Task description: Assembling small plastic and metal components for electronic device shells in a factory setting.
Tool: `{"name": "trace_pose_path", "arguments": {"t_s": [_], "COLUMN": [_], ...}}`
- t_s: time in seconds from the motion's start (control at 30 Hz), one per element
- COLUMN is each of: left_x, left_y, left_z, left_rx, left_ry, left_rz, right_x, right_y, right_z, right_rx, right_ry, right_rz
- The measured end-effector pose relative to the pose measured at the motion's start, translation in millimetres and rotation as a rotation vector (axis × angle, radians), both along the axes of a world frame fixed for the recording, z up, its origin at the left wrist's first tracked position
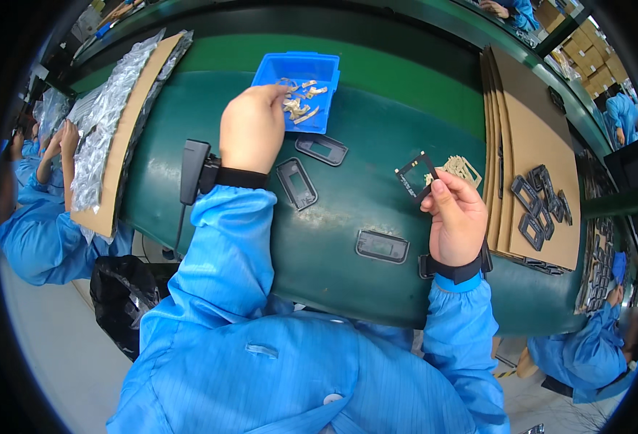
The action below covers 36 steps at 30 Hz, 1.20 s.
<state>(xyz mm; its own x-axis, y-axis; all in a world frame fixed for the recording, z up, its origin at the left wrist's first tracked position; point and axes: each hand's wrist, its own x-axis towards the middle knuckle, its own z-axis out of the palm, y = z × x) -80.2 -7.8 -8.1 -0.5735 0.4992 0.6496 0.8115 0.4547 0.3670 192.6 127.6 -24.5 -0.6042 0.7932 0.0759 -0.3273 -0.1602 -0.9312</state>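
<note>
My left hand (250, 126) reaches over the near left edge of a blue plastic bin (326, 65), its fingers pinched together at the small tan curled scraps (303, 112) inside. What the pinch holds, if anything, I cannot make out. Between thumb and fingers, my right hand (456, 217) grips a thin black square frame (411, 181) with pale spots at its corners, held tilted above the table. Just behind it lies a pile of cream frame-shaped pieces (464, 168). Black rounded housings with a rectangular window lie nearby: one below the bin (321, 150), one beside my left wrist (297, 184), one near the front edge (382, 247).
At right, stacked cardboard sheets (532, 145) carry several black housings (539, 202). Bubble-wrapped material (113, 116) on cardboard stands at left. A black bag (120, 289) hangs below the table's (312, 275) left edge. Co-workers in blue sit on both sides. Both my wrists wear black straps.
</note>
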Motion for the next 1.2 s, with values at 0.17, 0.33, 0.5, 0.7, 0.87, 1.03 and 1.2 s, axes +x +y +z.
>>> {"name": "trace_pose_path", "arguments": {"t_s": [0.17,0.33,0.5,0.7,0.87,1.03,1.2], "left_x": [49.6,122.1,137.3,138.7,149.0,144.4,145.4], "left_y": [-7.3,-38.3,-40.5,-60.4,-75.2,-85.1,-83.9], "left_z": [23.9,3.9,-10.0,-12.9,-12.8,-17.7,-20.5], "left_rx": [0.062,-0.381,-0.446,-0.358,-0.292,-0.262,-0.237], "left_ry": [-0.223,-0.215,-0.322,-0.427,-0.488,-0.452,-0.382], "left_rz": [-0.425,-0.869,-0.881,-0.885,-0.842,-0.809,-0.812], "right_x": [25.1,63.9,81.2,73.9,65.3,59.1,56.5], "right_y": [-0.9,-36.4,-70.8,-57.1,-46.8,-49.2,-50.6], "right_z": [8.8,15.6,4.5,-0.8,3.1,1.7,-3.7], "right_rx": [-0.039,-0.079,-0.096,0.078,0.038,0.115,0.204], "right_ry": [0.050,-0.257,-0.386,-0.392,-0.425,-0.559,-0.581], "right_rz": [-0.030,0.119,0.237,0.137,0.222,0.260,0.258]}}
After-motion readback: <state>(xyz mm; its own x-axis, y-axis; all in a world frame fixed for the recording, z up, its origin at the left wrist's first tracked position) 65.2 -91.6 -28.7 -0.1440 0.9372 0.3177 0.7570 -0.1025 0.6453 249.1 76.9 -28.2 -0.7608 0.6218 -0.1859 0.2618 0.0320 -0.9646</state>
